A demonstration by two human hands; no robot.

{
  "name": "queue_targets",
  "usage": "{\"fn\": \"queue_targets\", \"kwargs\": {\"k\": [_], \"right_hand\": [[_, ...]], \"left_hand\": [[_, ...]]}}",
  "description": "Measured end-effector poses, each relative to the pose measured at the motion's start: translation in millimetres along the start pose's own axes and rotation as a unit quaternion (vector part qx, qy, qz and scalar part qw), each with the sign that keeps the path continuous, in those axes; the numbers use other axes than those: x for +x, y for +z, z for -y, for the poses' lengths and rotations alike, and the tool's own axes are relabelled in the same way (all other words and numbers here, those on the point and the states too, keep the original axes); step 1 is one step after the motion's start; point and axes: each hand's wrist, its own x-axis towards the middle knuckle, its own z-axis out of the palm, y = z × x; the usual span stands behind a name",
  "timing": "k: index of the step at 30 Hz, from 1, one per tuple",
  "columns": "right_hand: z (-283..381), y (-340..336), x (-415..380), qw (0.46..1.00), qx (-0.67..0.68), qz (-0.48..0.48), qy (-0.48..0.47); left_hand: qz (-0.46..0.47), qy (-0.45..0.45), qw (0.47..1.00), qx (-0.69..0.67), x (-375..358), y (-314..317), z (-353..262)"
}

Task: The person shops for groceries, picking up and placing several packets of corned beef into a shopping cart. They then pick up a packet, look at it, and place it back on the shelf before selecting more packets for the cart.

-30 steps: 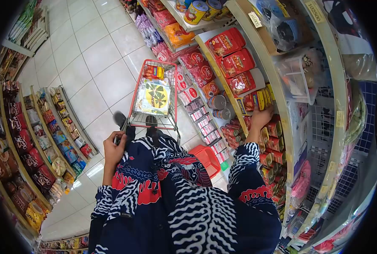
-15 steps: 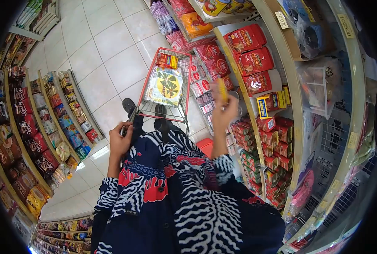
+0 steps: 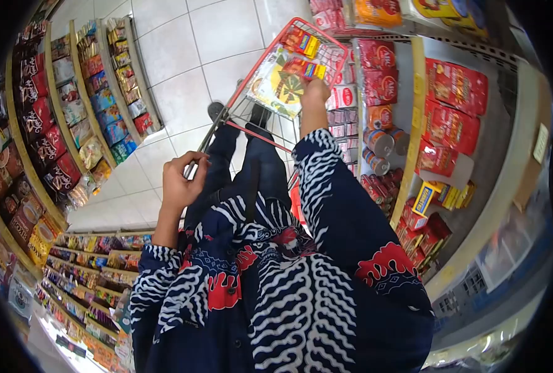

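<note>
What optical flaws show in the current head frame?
Head view: strong fisheye, right-hand shelf rail bowed; black vignette at the corners; white glare at lower left; sheen on the floor tiles; far-right goods look soft, fine print unreadable.

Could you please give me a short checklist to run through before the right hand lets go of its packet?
1. Right hand has hold of the red-and-yellow packet: ok.
2. Packet within the outline of the cart: ok, it shows inside the red rim.
3. Packet resting on the flat yellow-and-white package: cannot tell, it overlaps it in view, but contact is not clear.
4. Similar packet out of the fingers' way: ok, it lies toward the cart's far end.
5. Left hand steadying the cart: probably ok, it seems closed on a grey bar running toward it.
</note>
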Motion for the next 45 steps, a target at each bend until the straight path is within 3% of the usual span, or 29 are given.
{"fn": "queue_targets", "kwargs": {"k": [6, 9, 11, 13, 15, 17, 19, 21, 23, 25, 29, 30, 32, 33, 35, 37, 39, 40, 45], "right_hand": [[0.2, 69.7, 62.4, 0.997, 0.063, 0.003, 0.043], [-2.8, 82.7, 76.5, 0.994, -0.028, -0.048, 0.090], [-4.6, 77.5, 73.0, 0.989, -0.028, 0.113, 0.093], [-13.1, 68.0, 84.5, 0.946, -0.095, 0.301, 0.076], [-18.9, 52.9, 91.3, 0.923, -0.273, 0.271, -0.004], [-52.1, 22.0, 97.5, 0.888, -0.352, 0.164, -0.245], [7.8, -2.1, -1.0, 0.796, -0.433, 0.096, -0.411], [51.6, -33.8, -55.2, 0.834, -0.355, 0.132, -0.401], [114.0, -64.7, -129.4, 0.826, -0.302, 0.090, -0.467], [159.5, -107.0, -160.7, 0.720, -0.329, -0.032, -0.610], [240.6, -183.9, -187.0, 0.522, -0.442, -0.249, -0.686], [252.8, -200.4, -195.4, 0.518, -0.430, -0.264, -0.690], [268.2, -227.5, -210.4, 0.472, -0.495, -0.400, -0.610], [273.0, -240.2, -213.4, 0.473, -0.484, -0.413, -0.610], [274.0, -264.2, -213.8, 0.515, -0.593, -0.415, -0.460], [269.2, -283.1, -194.6, 0.519, -0.577, -0.418, -0.472], [260.9, -297.7, -182.2, 0.526, -0.621, -0.358, -0.458], [257.7, -298.3, -175.7, 0.514, -0.607, -0.349, -0.495], [254.3, -297.1, -157.4, 0.506, -0.612, -0.357, -0.492]], "left_hand": [[-0.005, 0.015, 1.000, 0.018, 3.7, 0.1, -0.4], [0.004, -0.003, 1.000, 0.030, 5.7, -1.0, -4.9], [-0.009, -0.032, 0.999, 0.030, 4.2, 1.9, -4.6], [-0.003, -0.024, 0.999, 0.031, 4.9, 0.9, -4.1], [-0.008, -0.018, 0.999, 0.028, 7.3, 3.2, -5.5], [-0.006, -0.012, 1.000, 0.016, 4.5, 3.6, -1.0], [-0.003, -0.014, 1.000, -0.011, 0.9, 4.5, 1.6], [0.005, -0.001, 1.000, -0.022, -0.1, 4.8, -0.9], [0.001, 0.011, 0.999, -0.031, -1.6, 4.0, 5.2], [0.010, -0.012, 0.999, -0.043, -1.6, 2.0, -2.7], [0.009, 0.024, 0.998, -0.065, -5.0, 2.6, 5.7], [0.010, 0.025, 0.998, -0.057, -6.9, 2.2, 6.3], [0.015, 0.042, 0.998, -0.042, -4.5, 2.7, 13.2], [0.014, 0.031, 0.997, -0.065, -6.4, 3.2, 7.3], [0.026, 0.039, 0.998, -0.050, -4.4, -4.3, -0.9], [0.019, 0.082, 0.995, -0.044, 3.9, -6.9, 5.0], [0.034, 0.055, 0.996, -0.060, 3.6, -9.1, 3.4], [0.040, 0.066, 0.996, -0.054, 6.4, -10.5, 3.1], [0.031, 0.062, 0.996, -0.057, 11.7, -15.6, 1.6]]}}
